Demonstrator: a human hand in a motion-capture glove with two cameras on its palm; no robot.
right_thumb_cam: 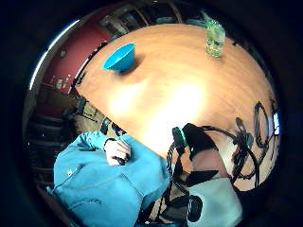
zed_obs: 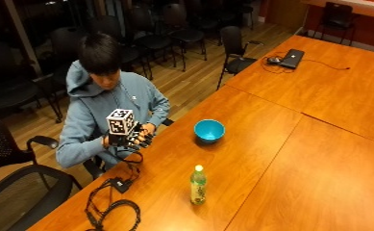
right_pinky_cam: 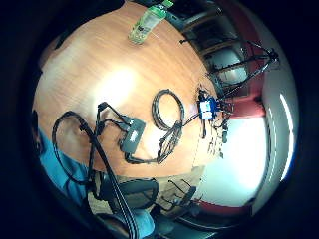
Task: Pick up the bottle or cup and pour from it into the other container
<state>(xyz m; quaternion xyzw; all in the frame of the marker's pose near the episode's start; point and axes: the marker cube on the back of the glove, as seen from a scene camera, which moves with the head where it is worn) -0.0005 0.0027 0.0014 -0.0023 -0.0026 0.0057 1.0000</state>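
Observation:
A green-tinted bottle with a yellow-green cap stands upright on the wooden table. A blue bowl sits further along the table, near the edge by the seated person. My gloved right hand is raised at the table's edge in front of the person's chest, well apart from both, its fingers relaxed and holding nothing. The thumb side palm view shows the bowl and the bottle far across the table, and the bare left hand by the chest. The little finger side palm view shows the bottle.
Coiled black cables and a small black box lie on the table near the hand. A laptop sits at the far end. Office chairs stand along the table's side.

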